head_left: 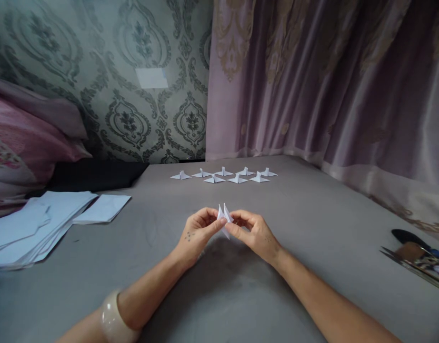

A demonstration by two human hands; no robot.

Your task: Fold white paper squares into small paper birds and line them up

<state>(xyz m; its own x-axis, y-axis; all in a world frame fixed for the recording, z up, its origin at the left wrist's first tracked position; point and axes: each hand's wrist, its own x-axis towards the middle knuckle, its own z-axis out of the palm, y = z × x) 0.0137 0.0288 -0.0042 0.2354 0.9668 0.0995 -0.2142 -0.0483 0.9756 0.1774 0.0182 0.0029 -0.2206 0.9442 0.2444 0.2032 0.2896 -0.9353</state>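
Note:
Between my two hands is a small piece of folded white paper (225, 230), held above the grey surface with two narrow points upward and one point downward. My left hand (202, 232) pinches it from the left, thumb across its front. From the right, my right hand (253, 233) pinches it between thumb and fingers. The fingertips behind the paper are partly hidden. Farther back, several finished-looking folded paper figures (237, 178) with spread wings stand in two rows.
At the left lie a stack of white paper sheets (37, 228) and a smaller paper pile (103, 208), near a black cloth (98, 175) and pink bedding (30, 124). Scissors (401, 259) and other small items sit at the right edge. A curtain (276, 95) hangs behind.

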